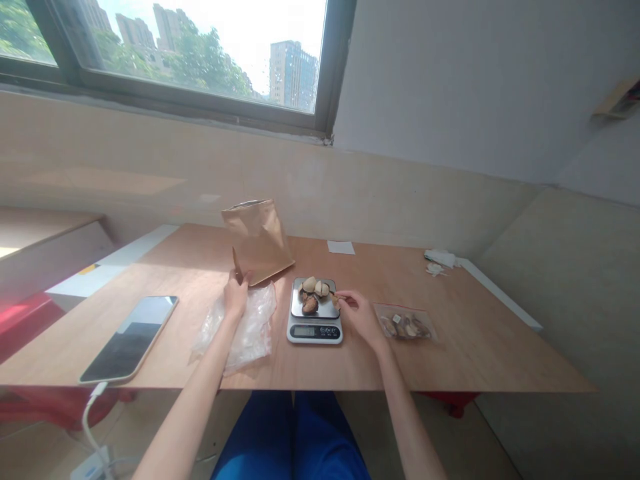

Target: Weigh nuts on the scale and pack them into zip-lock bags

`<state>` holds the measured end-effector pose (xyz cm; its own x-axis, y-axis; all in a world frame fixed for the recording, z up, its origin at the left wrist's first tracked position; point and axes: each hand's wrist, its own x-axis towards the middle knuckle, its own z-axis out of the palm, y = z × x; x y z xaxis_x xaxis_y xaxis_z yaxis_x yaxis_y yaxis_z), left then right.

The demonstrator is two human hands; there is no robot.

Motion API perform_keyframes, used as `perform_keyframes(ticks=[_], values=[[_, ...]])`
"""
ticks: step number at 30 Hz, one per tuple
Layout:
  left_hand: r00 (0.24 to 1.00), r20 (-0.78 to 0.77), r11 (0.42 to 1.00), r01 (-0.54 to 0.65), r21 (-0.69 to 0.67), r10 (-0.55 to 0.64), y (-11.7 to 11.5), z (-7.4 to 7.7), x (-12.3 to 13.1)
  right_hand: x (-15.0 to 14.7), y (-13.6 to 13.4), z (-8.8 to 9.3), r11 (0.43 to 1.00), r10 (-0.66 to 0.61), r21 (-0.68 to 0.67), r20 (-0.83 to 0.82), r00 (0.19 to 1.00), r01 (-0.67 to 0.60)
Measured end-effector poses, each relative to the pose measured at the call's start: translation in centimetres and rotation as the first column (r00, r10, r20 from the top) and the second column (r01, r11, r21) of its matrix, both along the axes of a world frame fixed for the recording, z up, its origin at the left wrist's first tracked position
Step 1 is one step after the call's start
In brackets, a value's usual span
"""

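My left hand (pixel 236 293) rests on a crumpled clear plastic bag (pixel 240 327) and pinches a thin brown piece at the foot of a standing brown paper pouch (pixel 259 240). My right hand (pixel 357 313) reaches to the right edge of a small digital kitchen scale (pixel 315 328), its fingers pinched on a small brown piece. Several pale and brown nut-like pieces (pixel 314 293) lie on the scale's steel platform.
A smartphone (pixel 131 339) on a white cable lies at the wooden table's front left. A clear bag of brown pieces (pixel 406 325) sits right of the scale. White paper (pixel 341 247) and crumpled tissue (pixel 439 260) lie at the back. Blue trousers show below the table edge.
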<state>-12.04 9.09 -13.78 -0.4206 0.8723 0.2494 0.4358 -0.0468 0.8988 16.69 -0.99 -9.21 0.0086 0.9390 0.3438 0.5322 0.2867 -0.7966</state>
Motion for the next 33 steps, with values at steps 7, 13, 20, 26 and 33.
perform_keyframes(ticks=[7, 13, 20, 26, 33], values=[[0.985, -0.147, 0.996, 0.079, -0.051, -0.086, 0.2, -0.3, -0.2, -1.2, 0.1, -0.2, 0.995, 0.088, 0.046, 0.105, 0.991, -0.093], [0.98, -0.193, 0.989, 0.067, 0.129, -0.041, 0.0, -0.1, 0.6, -1.2, 0.4, 1.4, 0.989, -0.001, 0.145, 0.139, 0.99, -0.019], [0.973, -0.158, 0.918, -0.095, 0.385, 0.167, -0.4, 1.3, 1.2, -0.5, -0.7, 1.8, 0.989, -0.013, 0.15, 0.139, 0.99, -0.008], [0.951, 0.037, 0.818, -0.285, 0.5, 0.308, -2.3, 6.1, 1.6, -0.8, -2.2, 1.4, 0.993, -0.027, 0.113, 0.112, 0.993, 0.015], [0.861, 0.464, 0.857, -0.389, 0.34, 0.206, -2.8, 9.9, 1.6, -1.4, -3.0, 0.5, 0.995, -0.009, 0.102, 0.085, 0.996, 0.001]])
